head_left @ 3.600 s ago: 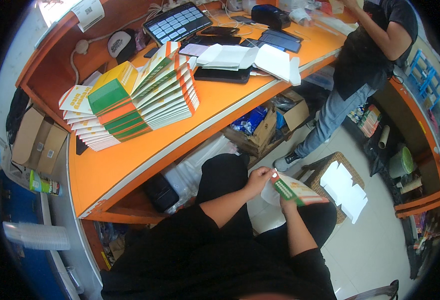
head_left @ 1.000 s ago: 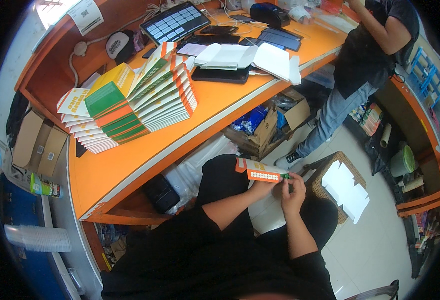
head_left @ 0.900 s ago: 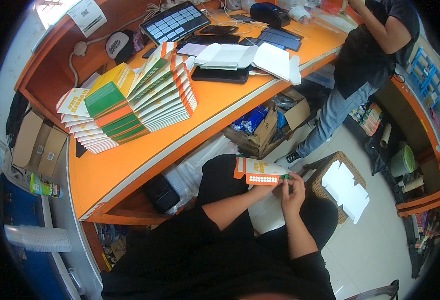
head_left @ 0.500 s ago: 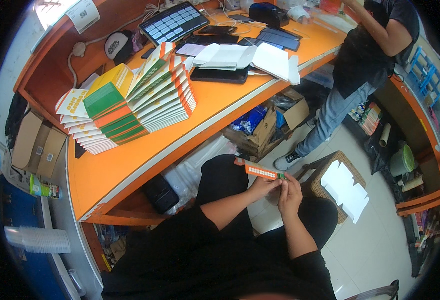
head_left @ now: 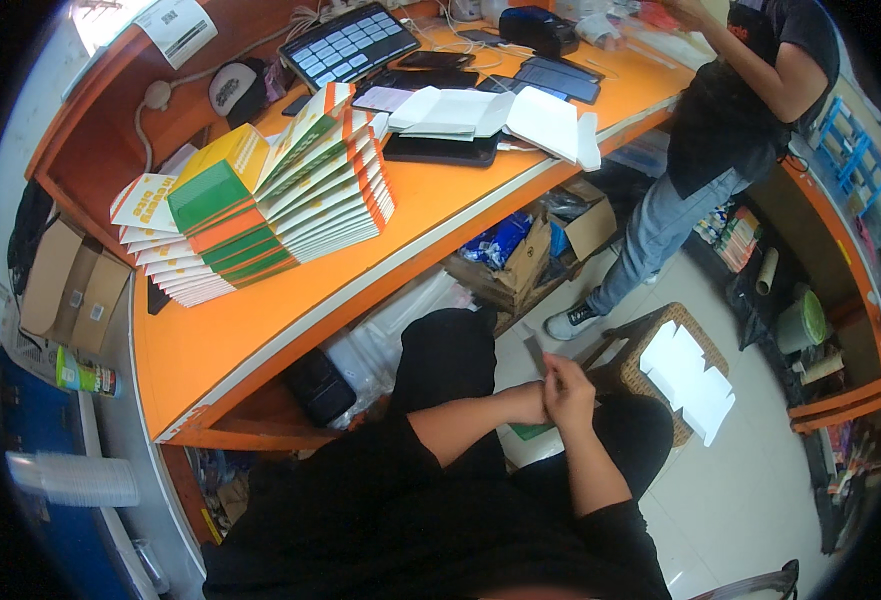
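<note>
My left hand and my right hand are together above my lap, the right partly covering the left. Between them is a folding carton, mostly hidden; its green part shows below the hands. A thin greyish edge sticks up beyond the fingers, too blurred to make out well. My right fingers are bent and closed, and the left ones curl in behind them. On the orange counter stands a fanned stack of similar folded cartons, white, green, orange and yellow.
White unfolded card lies on a woven stool at my right. More white cartons, phones and a tablet crowd the counter. A person stands at the far right. An opened cardboard box sits under the counter.
The carton has turned, so its orange face no longer shows and a green part appears below the hands. My right hand has moved slightly over the left.
</note>
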Available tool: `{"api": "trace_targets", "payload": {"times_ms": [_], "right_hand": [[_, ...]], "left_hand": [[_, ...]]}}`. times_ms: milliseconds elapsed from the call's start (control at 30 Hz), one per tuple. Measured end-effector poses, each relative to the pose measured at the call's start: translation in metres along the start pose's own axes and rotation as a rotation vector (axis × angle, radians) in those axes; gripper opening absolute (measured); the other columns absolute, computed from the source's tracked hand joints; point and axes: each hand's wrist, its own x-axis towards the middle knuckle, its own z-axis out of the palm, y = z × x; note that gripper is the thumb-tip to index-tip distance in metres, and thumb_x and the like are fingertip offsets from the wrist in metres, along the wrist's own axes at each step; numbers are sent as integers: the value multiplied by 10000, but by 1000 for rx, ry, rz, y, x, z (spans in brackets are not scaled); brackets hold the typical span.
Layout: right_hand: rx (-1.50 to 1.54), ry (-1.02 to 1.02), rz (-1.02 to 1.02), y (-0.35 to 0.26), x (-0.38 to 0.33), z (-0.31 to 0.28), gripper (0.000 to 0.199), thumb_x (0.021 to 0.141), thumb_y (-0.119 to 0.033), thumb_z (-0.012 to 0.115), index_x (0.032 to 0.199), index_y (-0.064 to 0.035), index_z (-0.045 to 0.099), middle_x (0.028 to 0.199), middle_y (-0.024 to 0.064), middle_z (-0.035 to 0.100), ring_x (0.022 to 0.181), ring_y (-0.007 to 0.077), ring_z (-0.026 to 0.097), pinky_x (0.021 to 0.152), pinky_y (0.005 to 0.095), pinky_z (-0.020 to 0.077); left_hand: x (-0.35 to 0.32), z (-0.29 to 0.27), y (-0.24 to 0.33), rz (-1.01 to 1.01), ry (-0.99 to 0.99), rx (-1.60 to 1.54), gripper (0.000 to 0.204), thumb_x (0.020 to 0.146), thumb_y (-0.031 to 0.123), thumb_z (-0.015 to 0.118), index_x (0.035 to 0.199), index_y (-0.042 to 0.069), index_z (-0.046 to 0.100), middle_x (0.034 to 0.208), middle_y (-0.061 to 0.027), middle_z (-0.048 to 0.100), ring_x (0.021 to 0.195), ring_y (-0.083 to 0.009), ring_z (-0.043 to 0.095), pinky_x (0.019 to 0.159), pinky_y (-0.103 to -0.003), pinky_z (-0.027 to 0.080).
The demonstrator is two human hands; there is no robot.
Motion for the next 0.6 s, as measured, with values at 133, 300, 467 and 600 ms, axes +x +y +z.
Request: {"api": "trace_targets", "payload": {"times_ms": [133, 300, 467, 600], "right_hand": [[-52, 73, 243, 26, 3, -10, 250, 789, -27, 661, 1032, -77, 692, 923, 126, 663, 812, 298, 655, 748, 339, 529], [93, 16, 203, 21, -4, -6, 169, 743, 3, 713, 905, -42, 703, 885, 104, 661, 806, 235, 659, 713, 304, 523], [141, -53, 182, 13, -3, -5, 106, 767, -28, 714, 869, -28, 683, 881, 103, 664, 812, 241, 655, 742, 304, 511], [197, 83, 277, 17, -2, -4, 67, 784, -37, 697, 829, -17, 651, 927, 116, 664, 863, 255, 647, 801, 320, 492]], "left_hand": [[2, -28, 17, -226, -10, -29, 347, 892, 248, 582, 1144, 12, 546, 1081, -134, 627, 920, -274, 646, 826, -373, 506], [5, -55, 21, -161, 595, -1240, 230, 956, 266, 540, 899, 44, 524, 804, -60, 589, 711, -153, 615, 692, -305, 531], [2, -55, 21, -347, 568, -1122, 172, 968, 232, 524, 966, 60, 514, 899, -57, 608, 777, -149, 633, 735, -281, 541], [6, -47, 17, -200, 565, -1201, 154, 941, 157, 565, 1010, 20, 578, 955, -57, 637, 811, -125, 627, 727, -270, 519]]}}
